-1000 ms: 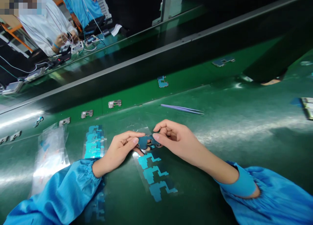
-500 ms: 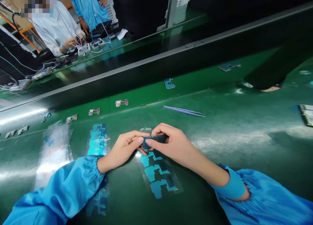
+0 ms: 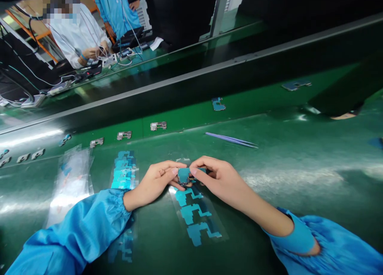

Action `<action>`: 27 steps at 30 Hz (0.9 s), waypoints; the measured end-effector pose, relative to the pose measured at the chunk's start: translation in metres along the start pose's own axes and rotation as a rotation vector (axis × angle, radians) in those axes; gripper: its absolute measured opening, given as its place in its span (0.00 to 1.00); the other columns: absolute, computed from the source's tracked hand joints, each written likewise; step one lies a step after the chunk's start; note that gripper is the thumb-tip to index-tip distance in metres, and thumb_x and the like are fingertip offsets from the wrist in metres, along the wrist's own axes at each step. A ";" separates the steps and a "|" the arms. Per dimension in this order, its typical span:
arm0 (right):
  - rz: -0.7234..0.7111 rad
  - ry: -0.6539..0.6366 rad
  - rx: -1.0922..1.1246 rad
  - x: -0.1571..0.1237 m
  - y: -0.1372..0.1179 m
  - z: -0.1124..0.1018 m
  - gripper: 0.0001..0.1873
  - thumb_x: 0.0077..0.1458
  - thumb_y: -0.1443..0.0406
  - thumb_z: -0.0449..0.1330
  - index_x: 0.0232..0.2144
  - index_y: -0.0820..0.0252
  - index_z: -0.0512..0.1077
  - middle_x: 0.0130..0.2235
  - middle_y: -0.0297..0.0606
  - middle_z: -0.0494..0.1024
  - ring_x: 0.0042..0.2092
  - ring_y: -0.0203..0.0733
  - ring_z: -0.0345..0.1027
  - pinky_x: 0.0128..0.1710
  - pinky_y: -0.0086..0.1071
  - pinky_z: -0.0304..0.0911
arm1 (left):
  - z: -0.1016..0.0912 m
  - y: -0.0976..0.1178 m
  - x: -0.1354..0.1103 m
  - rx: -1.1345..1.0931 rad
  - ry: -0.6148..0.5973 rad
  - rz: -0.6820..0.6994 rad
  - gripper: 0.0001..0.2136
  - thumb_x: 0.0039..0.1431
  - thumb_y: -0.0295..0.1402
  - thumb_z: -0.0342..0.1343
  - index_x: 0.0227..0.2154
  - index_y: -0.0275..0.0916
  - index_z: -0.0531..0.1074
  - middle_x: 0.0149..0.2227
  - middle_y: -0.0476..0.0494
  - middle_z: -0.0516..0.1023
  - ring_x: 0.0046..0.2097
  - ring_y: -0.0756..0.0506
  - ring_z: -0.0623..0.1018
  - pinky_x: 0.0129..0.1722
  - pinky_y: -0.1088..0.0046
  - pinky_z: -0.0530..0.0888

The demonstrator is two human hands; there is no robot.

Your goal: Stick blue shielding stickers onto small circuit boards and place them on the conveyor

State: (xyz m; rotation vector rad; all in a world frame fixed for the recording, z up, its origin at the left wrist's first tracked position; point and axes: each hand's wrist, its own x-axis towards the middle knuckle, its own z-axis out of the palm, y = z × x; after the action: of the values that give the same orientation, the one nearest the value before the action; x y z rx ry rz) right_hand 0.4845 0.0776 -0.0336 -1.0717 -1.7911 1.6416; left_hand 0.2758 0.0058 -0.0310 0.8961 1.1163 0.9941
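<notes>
Circuit board (image 3: 184,175) apparently turned between left hand (image 3: 154,183) and right hand (image 3: 221,183), tweezers (image 3: 231,140) beyond.

There are two hands (image 3: 154,182) (image 3: 223,184), one blue circuit board (image 3: 184,175) and one pair of tweezers (image 3: 231,140).

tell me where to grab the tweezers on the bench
Pinch the tweezers around the middle of their long slim blades, from above on the near side, with the right hand, the closer one, though it is holding the small blue board. They lie flat on the green mat with nothing on top, so a top-down pinch should suit them better than sliding fingers under.
</notes>
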 end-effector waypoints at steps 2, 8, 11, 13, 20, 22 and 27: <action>0.023 0.003 0.021 0.000 0.002 -0.001 0.11 0.58 0.54 0.65 0.33 0.54 0.79 0.33 0.38 0.81 0.32 0.45 0.75 0.31 0.38 0.70 | 0.000 0.001 0.000 -0.034 -0.004 -0.003 0.22 0.65 0.46 0.68 0.52 0.33 0.81 0.40 0.36 0.87 0.38 0.42 0.88 0.43 0.65 0.86; 0.056 0.052 0.104 0.001 0.004 -0.010 0.20 0.55 0.48 0.65 0.41 0.55 0.79 0.32 0.38 0.81 0.32 0.46 0.78 0.32 0.39 0.77 | 0.000 0.000 0.000 -0.062 0.010 0.010 0.22 0.64 0.45 0.70 0.53 0.32 0.80 0.40 0.36 0.87 0.38 0.43 0.88 0.41 0.70 0.86; 0.066 0.134 0.082 -0.001 0.006 -0.016 0.22 0.54 0.47 0.65 0.41 0.56 0.79 0.33 0.39 0.82 0.32 0.47 0.78 0.35 0.41 0.78 | -0.002 -0.002 0.000 -0.036 0.043 0.017 0.24 0.65 0.45 0.70 0.55 0.32 0.78 0.42 0.35 0.88 0.39 0.43 0.88 0.44 0.68 0.86; 0.071 0.200 0.047 -0.002 0.009 -0.017 0.21 0.54 0.47 0.66 0.40 0.56 0.79 0.34 0.41 0.83 0.35 0.48 0.79 0.37 0.43 0.78 | -0.003 -0.003 0.001 -0.025 0.051 0.022 0.23 0.65 0.45 0.69 0.56 0.34 0.78 0.44 0.36 0.88 0.39 0.44 0.88 0.46 0.68 0.86; 0.071 0.256 -0.012 -0.006 0.011 -0.011 0.18 0.52 0.48 0.70 0.35 0.54 0.79 0.34 0.41 0.83 0.36 0.51 0.79 0.34 0.41 0.75 | -0.005 -0.005 0.001 -0.054 0.023 0.037 0.19 0.67 0.42 0.69 0.55 0.37 0.79 0.45 0.40 0.88 0.41 0.45 0.88 0.46 0.70 0.85; 0.037 0.266 -0.021 -0.008 0.008 -0.010 0.16 0.52 0.49 0.70 0.33 0.54 0.78 0.33 0.40 0.82 0.35 0.48 0.78 0.32 0.39 0.74 | -0.005 -0.006 0.001 -0.079 -0.013 0.048 0.18 0.67 0.40 0.68 0.55 0.38 0.79 0.46 0.40 0.87 0.45 0.45 0.87 0.48 0.68 0.85; -0.025 0.255 -0.048 -0.013 0.004 -0.008 0.13 0.58 0.53 0.68 0.29 0.53 0.76 0.33 0.36 0.79 0.32 0.43 0.74 0.31 0.35 0.71 | -0.003 -0.006 0.002 -0.181 -0.072 0.075 0.16 0.63 0.33 0.72 0.53 0.41 0.81 0.49 0.42 0.87 0.46 0.47 0.87 0.49 0.72 0.84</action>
State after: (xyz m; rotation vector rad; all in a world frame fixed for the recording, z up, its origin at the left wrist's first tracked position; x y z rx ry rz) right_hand 0.4993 0.0724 -0.0341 -1.2153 -1.6759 1.3834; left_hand 0.2739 0.0060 -0.0383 0.8250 0.9217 1.0980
